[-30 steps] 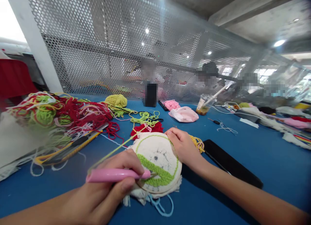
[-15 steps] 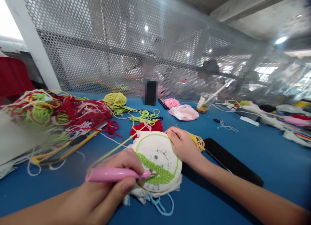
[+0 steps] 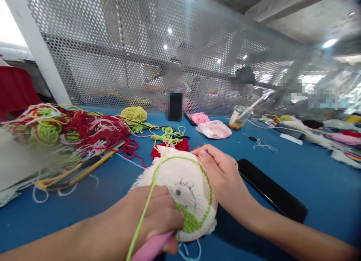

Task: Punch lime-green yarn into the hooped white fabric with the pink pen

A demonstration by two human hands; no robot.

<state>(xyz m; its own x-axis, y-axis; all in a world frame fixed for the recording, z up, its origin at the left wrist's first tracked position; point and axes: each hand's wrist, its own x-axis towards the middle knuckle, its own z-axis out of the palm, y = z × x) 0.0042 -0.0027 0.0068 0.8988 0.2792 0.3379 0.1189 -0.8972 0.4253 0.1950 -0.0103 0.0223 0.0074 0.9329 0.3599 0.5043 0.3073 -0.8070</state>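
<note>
My left hand (image 3: 158,216) is closed around a pink punch needle (image 3: 155,246); its tip is hidden behind my fingers. From the tool, light green yarn (image 3: 145,210) runs up across the cloth to the far side. My right hand (image 3: 220,174) grips the upper right edge of a round embroidery hoop (image 3: 216,208), thumb on top. White fabric (image 3: 172,170) is stretched in the hoop, with a green looped outline, a filled green patch (image 3: 193,220) low down and dark drawn marks. Beneath the hoop a light blue yarn loop (image 3: 194,255) sticks out.
A tangled yarn heap (image 3: 84,129) and yellow-handled scissors (image 3: 81,172) lie left. Behind the hoop are red yarn (image 3: 183,145), a pink bag (image 3: 216,129) and a drink cup (image 3: 236,120). A black phone (image 3: 273,191) lies right. A perforated metal screen (image 3: 135,54) stands behind the table.
My left hand has turned, so the punch needle now points away from me rather than sideways. The hoop is tilted and slightly nearer; the green yarn now crosses over it.
</note>
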